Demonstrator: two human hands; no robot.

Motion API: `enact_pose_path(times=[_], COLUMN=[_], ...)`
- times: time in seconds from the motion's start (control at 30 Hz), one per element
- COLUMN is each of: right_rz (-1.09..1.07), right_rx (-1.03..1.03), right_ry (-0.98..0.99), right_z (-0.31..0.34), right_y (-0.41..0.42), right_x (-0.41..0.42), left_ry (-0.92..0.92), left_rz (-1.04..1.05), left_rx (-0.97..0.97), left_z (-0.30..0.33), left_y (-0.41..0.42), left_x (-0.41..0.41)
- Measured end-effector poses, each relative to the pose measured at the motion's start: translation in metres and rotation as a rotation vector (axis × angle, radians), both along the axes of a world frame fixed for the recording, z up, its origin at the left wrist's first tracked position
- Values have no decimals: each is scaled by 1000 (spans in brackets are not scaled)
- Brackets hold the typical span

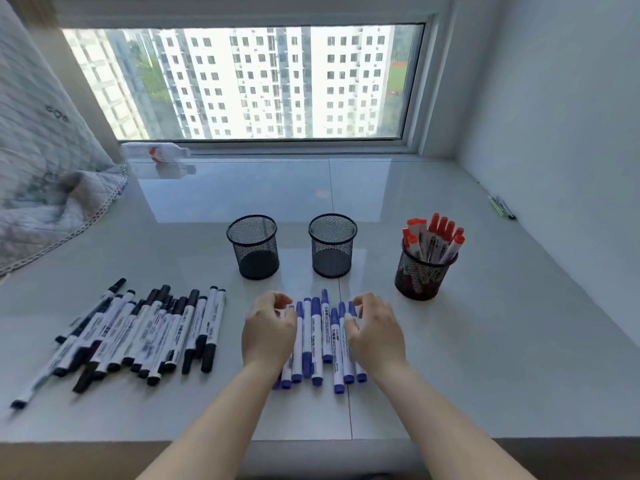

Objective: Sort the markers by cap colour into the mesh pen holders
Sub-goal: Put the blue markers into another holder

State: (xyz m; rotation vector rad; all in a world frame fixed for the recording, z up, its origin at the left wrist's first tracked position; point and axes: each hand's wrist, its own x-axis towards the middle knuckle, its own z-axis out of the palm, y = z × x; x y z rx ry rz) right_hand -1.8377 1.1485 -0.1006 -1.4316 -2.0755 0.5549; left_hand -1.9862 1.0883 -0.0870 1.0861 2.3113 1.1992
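Note:
Several blue-capped markers [317,341] lie side by side on the white sill, between my two hands. My left hand [268,329] rests at the left edge of that row with fingers curled over the outer markers. My right hand [375,329] curls over the right edge of the row. Whether either hand grips a marker is hidden by the fingers. A pile of black-capped markers [138,334] lies to the left. Two empty black mesh holders [253,251] [332,245] stand behind the blue row. A third mesh holder [420,275] at the right holds several red-capped markers [434,237].
A quilted blanket [45,161] covers the far left of the sill. A plastic bottle [156,152] lies by the window frame. A few pens [502,206] lie against the right wall. The sill's front edge [346,441] runs just below my forearms.

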Motion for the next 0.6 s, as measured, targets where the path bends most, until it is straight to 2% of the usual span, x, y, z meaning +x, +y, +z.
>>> enact_pose_path(times=[0.1,0.2,0.33,0.6], right_rz=[-36,-52,-69,-72], right_rx=[-113,-101,-86,-91], right_ry=[-78,-166,-253,-313], right_z=[-7,-11,-14,-12], right_y=[-7,-14,-17,-17], right_x=[-6,-10,-13,-12], left_ry=[63,128,213,170], left_rz=[-21,-11,4,-12], left_rx=[-151,-219,-193,-120], left_z=[-12,-21,-28,-28], left_y=[-5,-9,-12,-15], left_x=[-4,-5,-2,-5])
